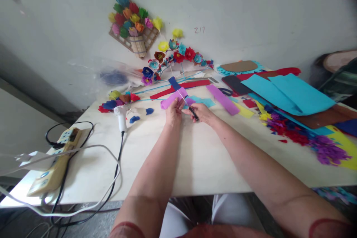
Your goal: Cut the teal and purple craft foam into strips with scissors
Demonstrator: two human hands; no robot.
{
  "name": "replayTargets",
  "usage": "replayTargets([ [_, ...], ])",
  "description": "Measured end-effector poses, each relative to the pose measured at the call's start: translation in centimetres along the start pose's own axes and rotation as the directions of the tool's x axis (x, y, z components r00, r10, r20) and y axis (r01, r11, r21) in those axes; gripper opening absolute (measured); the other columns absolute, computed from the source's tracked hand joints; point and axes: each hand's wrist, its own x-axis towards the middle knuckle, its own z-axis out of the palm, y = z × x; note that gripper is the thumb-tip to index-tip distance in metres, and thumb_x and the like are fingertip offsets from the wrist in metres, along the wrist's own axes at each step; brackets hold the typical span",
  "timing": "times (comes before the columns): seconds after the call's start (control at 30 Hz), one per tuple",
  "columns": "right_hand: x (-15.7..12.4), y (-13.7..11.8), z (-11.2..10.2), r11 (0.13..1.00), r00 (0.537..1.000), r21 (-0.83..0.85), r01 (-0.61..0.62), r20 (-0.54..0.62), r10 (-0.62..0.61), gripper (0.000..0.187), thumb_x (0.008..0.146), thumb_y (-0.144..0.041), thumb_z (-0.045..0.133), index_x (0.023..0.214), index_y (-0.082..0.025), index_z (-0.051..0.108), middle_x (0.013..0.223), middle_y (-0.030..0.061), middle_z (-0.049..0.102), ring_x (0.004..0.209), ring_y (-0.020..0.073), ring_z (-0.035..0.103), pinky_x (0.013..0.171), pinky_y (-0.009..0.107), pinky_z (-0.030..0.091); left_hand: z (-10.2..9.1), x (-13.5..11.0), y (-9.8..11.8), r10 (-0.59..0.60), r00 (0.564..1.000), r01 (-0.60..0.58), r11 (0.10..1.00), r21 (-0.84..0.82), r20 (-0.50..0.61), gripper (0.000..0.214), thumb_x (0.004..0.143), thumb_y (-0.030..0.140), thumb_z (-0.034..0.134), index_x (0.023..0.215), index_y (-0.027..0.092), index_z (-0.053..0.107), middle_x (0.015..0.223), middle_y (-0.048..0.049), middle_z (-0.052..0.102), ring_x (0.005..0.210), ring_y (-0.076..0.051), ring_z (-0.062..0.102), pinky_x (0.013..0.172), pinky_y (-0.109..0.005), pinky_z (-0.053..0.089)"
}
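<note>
My left hand is closed on a strip of purple paper held just above the white table. My right hand grips a pair of scissors by the dark handle, and the thin blades reach up across the purple strip. Both hands meet near the middle of the table, toward its far side. A light blue paper piece lies under and just beyond the hands.
A white glue gun lies left of the hands, its cord running to a power strip at the left edge. Paper flowers line the back wall. Blue sheets, a purple strip and paper scraps crowd the right.
</note>
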Motion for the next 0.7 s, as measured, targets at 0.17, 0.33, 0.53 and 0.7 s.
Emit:
replayTargets([
  [0.17,0.5,0.8,0.0,0.998,0.999,-0.056,0.042,-0.016,-0.043,0.045,0.06,-0.056,0.072,0.063,-0.017,0.05,0.048,-0.0037,0.054,0.033,0.0078,0.049,0.032,0.018,0.034,0.0,0.1,-0.1,-0.002,1.0,0.002,1.0,-0.001,-0.017,0.004,0.065,0.012,0.063,0.069,0.013,0.062,0.068,-0.0034,0.066,0.073,-0.016,0.065,0.079,-0.031,0.05],
  [0.33,0.8,1.4,0.1,0.993,0.997,-0.096,0.073,-0.027,-0.076,0.044,0.06,-0.057,0.071,0.065,-0.018,0.051,0.048,-0.0043,0.053,0.034,0.0083,0.05,0.033,0.018,0.034,-0.1,0.3,-0.3,-0.008,0.999,0.008,1.0,-0.011,-0.031,0.004,0.063,0.011,0.064,0.066,0.013,0.062,0.067,-0.003,0.065,0.071,-0.015,0.065,0.078,-0.029,0.051],
  [0.53,0.5,0.9,0.2,0.993,0.997,-0.09,0.076,-0.028,-0.079,0.044,0.061,-0.057,0.07,0.065,-0.018,0.052,0.048,-0.0046,0.051,0.035,0.0076,0.049,0.033,0.017,0.034,0.0,0.3,-0.4,-0.003,0.999,0.004,1.0,0.012,-0.045,0.006,0.063,0.011,0.066,0.066,0.014,0.061,0.064,-0.0009,0.063,0.069,-0.013,0.064,0.076,-0.027,0.051],
  [0.7,0.2,0.6,0.6,0.996,0.997,-0.08,0.042,-0.058,-0.046,0.043,0.058,-0.056,0.072,0.063,-0.018,0.052,0.047,-0.0048,0.05,0.035,0.007,0.048,0.032,0.017,0.033,0.2,0.1,-0.4,0.009,0.999,-0.009,1.0,0.007,-0.053,0.009,0.066,0.01,0.065,0.064,0.015,0.058,0.061,0.0015,0.06,0.066,-0.01,0.062,0.076,-0.025,0.05],
])
